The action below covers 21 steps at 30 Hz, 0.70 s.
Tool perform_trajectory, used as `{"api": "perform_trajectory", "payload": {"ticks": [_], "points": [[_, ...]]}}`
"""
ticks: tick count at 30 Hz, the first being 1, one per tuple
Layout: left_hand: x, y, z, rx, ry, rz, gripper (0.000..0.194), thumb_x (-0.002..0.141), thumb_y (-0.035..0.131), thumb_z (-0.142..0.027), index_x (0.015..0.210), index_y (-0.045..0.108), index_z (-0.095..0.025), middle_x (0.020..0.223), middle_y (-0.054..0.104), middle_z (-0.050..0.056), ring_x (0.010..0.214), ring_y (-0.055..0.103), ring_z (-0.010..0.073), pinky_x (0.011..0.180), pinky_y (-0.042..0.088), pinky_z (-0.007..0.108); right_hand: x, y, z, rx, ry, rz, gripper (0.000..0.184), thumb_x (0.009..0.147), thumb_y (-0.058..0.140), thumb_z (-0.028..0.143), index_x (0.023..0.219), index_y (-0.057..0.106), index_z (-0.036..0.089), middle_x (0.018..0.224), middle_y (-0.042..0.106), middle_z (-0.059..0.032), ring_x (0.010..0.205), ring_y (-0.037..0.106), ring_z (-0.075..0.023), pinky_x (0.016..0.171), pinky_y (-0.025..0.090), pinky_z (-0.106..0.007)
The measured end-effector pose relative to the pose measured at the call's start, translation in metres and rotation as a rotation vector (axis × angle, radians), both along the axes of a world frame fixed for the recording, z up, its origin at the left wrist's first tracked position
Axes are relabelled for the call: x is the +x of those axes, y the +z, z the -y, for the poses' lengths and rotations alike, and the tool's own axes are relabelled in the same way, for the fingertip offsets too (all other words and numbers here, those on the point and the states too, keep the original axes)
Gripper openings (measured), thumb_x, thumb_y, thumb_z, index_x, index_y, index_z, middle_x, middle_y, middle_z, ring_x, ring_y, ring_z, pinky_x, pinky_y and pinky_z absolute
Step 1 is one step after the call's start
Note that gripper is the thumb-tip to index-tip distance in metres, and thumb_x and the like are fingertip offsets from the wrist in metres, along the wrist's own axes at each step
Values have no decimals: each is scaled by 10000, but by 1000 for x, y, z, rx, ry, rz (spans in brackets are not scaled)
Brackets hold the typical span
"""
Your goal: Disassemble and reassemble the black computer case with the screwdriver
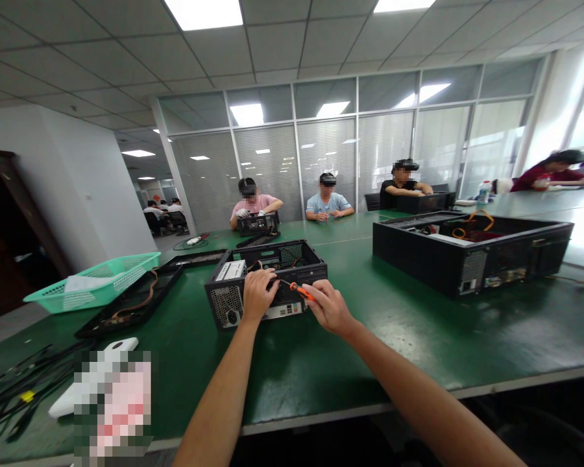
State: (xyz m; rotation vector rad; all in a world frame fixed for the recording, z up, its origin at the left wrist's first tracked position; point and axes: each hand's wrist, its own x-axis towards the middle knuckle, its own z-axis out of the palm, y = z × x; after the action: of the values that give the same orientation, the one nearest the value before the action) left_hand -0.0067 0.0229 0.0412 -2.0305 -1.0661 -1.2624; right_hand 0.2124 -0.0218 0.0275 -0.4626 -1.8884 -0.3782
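An open black computer case lies on its side in front of me, its rear panel with the ports facing my way. In my right hand is a screwdriver with an orange and black handle, its shaft pointing left toward the upper rear edge of the case. My left hand grips that edge beside the power supply, fingers bent close to the screwdriver's tip. What the tip touches is too small to make out.
A larger open computer case stands to the right. On the left are a green basket, a black panel, black cables and a white device. Several people sit across the green table.
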Motion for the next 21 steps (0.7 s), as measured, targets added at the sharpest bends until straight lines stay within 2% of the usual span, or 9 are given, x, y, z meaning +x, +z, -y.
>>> {"api": "perform_trajectory", "payload": {"ticks": [7,15,21], "points": [[0,0,0,-22,5,-2,100,844,520,-238,919,579,-207,1059,644,55,1009,562,220,925,360,407,1,-1,-5,65,19,-15,195,850,540,254,1027,579,182,787,559,-40,671,513,-121,564,430,-222],[3,1,-1,-28,-10,84,108,846,510,-227,933,571,-203,1027,653,45,985,575,199,935,362,392,0,0,-2,75,-23,17,205,855,547,318,991,581,169,740,593,-40,644,517,-118,546,387,-222],[1,1,-1,-9,-6,36,104,839,509,-207,881,604,-211,1036,651,41,1003,568,204,925,364,399,-1,0,-1,69,-29,-6,231,812,599,380,873,601,157,623,547,-2,529,463,-92,517,359,-219]]}}
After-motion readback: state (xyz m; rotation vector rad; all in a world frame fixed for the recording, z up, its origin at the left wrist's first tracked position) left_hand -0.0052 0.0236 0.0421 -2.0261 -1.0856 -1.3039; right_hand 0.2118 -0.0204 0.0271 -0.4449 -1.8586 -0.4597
